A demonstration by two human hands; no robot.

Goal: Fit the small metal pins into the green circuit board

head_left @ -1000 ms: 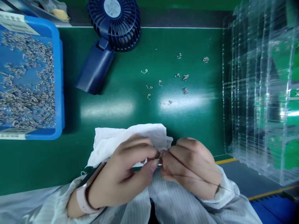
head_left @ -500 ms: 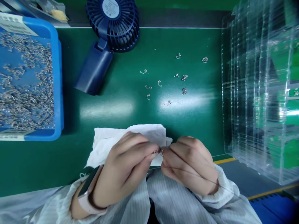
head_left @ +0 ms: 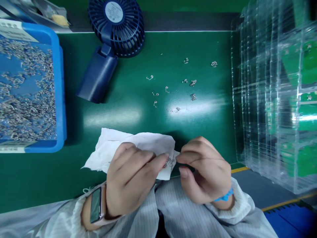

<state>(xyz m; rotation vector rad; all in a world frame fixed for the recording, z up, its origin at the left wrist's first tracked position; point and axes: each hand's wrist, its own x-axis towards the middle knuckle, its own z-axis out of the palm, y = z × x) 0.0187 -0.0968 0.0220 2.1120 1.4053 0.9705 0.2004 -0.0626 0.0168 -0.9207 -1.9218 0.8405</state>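
Observation:
My left hand (head_left: 136, 175) is closed over a white cloth (head_left: 153, 140), pinching a small tangle of wire springs (head_left: 169, 162) between thumb and forefinger. Just right of the springs is my right hand (head_left: 204, 172), its thumb and forefinger parted with nothing visible between them; its other fingers are curled. Farther up the green table lie single bent wire springs (head_left: 155, 94) and, to their right, several little clumps of springs (head_left: 193, 97). A blue bin (head_left: 61, 99) at the left holds a great many of the same kind.
A dark blue handheld fan (head_left: 97, 74) lies on the table (head_left: 119, 115) beyond the cloth. Clear plastic trays (head_left: 262, 99) with green boards (head_left: 307, 115) stand along the right side. Near the table's back left is a grey holder with a yellow piece (head_left: 60, 19).
My right hand has drawn slightly away from the springs, and its thumb and forefinger have opened. My left hand keeps the springs and has turned a little, with the cloth shifted under it.

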